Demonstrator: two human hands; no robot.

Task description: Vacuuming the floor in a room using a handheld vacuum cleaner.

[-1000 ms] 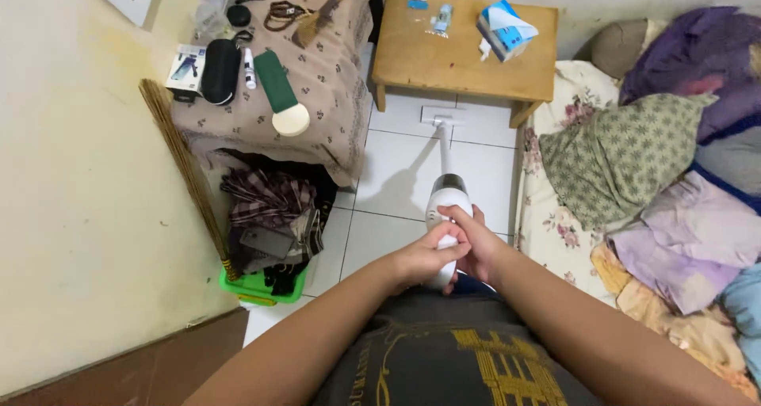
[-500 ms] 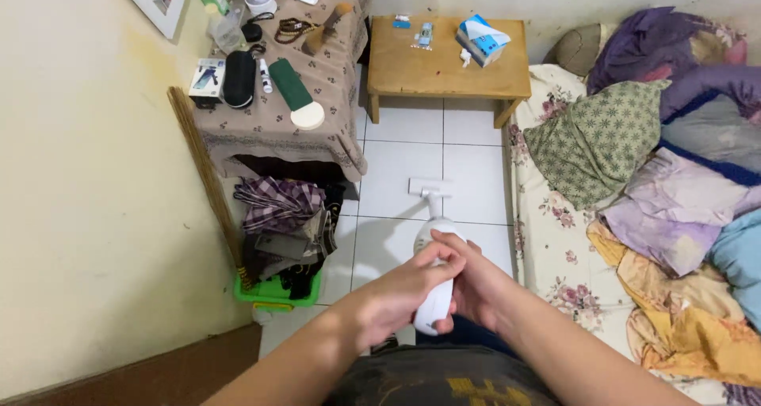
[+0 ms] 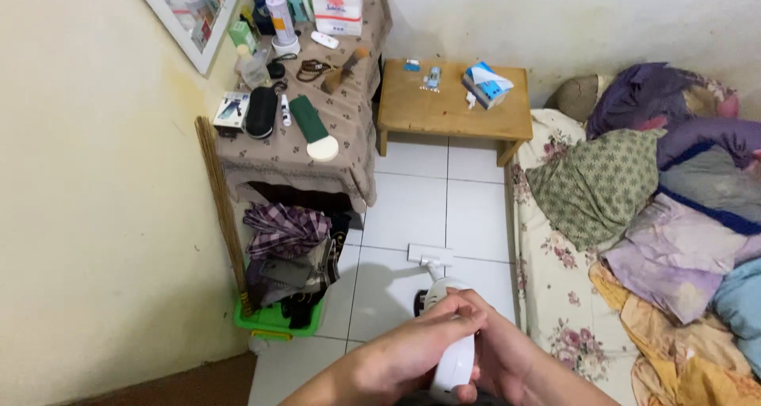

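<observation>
Both hands close around the white plastic stick vacuum cleaner (image 3: 444, 327) at the bottom middle of the view. The left hand (image 3: 412, 354) wraps over the rounded body from the left, its fingers curled across the top, and the right hand (image 3: 499, 358) cups the same body from the right, so the two hands are pressed against the shell and touch each other over it. Neither hand is spread. The vacuum's flat white rectangular floor head (image 3: 430, 255) lies on the white tiled floor (image 3: 412, 208) just ahead of the hands, between the green plastic basket of folded dark clothes (image 3: 279, 319) and the edge of the floral-sheeted mattress (image 3: 547, 295).

The machine looks rigid and smooth, a hard glossy shell that could slip in a loose grip, and most of its weight likely sits in the bulbous motor body under the palms (the tube and head look light by comparison). The rounded body and the handle end below it seem the sound places to hold; the thin neck near the head looks the weakest part to pull on.

Farther off stand a low wooden table (image 3: 452, 113) with a blue and white tissue box (image 3: 485, 83), and a cloth-covered side table (image 3: 349, 137) crowded with small things.
</observation>
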